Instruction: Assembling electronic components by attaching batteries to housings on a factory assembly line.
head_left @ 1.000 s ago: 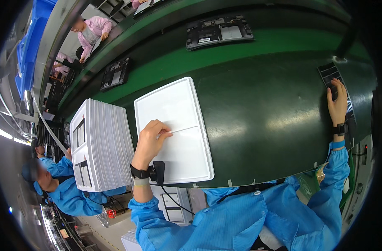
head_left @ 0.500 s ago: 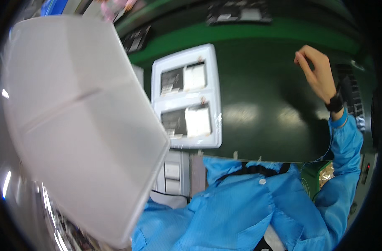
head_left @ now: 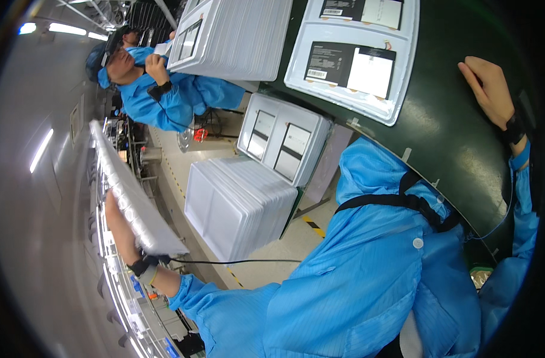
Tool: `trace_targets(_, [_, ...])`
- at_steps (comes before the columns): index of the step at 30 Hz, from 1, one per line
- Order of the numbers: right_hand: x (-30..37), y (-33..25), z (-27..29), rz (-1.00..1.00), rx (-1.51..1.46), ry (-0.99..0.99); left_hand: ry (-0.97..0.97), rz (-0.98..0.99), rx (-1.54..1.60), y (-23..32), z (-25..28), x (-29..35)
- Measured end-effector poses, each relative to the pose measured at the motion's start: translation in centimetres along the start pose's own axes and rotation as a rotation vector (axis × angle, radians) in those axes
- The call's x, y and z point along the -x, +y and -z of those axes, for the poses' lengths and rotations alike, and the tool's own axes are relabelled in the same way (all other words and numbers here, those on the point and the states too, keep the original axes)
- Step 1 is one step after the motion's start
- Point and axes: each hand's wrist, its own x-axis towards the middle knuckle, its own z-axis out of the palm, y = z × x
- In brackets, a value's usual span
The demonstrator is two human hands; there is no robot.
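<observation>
My left hand is out at the far left, gripping an empty white plastic tray tilted on edge; its fingers are mostly hidden behind the tray. Over the dark green table my right hand is loosely closed, with nothing visible in it. Left of that hand, a white tray lies on the table. Flat black-and-white battery packs sit in its compartments.
Tall stacked trays stand on the table's left. Beyond the table edge are another tray stack and a tray with packs. A co-worker in blue is at upper left. A black cable runs from my left wrist.
My view has swung left, bringing the stacks and co-worker into sight. The empty tray has moved away from the table, out to the left. My right hand stays over the table, loosely closed.
</observation>
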Motion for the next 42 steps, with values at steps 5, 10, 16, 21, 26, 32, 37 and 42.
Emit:
trace_targets(5, [0.3,1.0,-0.1,-0.009,-0.023,0.006,-0.180,0.143,-0.033,-6.0,-7.5,5.9])
trace_targets(10, [0.6,1.5,-0.4,0.002,-0.062,0.005,-0.349,0.311,0.075,-10.2,-18.4,12.2])
trace_targets(16, [0.6,1.3,-0.2,0.000,-0.068,0.025,-0.436,0.362,0.171,-9.9,-18.5,10.9])
trace_targets(21, [0.3,1.2,0.3,-0.002,-0.077,0.003,-0.487,0.380,0.091,-8.3,-18.1,10.9])
trace_targets(26, [-0.1,0.0,0.8,0.010,-0.112,0.009,-0.499,0.256,-0.105,-5.9,-16.4,9.6])
trace_targets(32, [0.3,0.1,0.9,-0.013,-0.116,0.017,-0.483,0.001,0.398,3.4,-17.0,-0.9])
trace_targets(37, [1.8,-5.4,1.2,-0.167,-0.332,0.146,-0.716,-0.005,0.493,4.8,-24.9,-13.1])
trace_targets(42, [3.8,-20.3,-3.2,-0.094,-0.847,-0.085,-0.800,-0.124,0.032,-2.5,-40.6,-19.5])
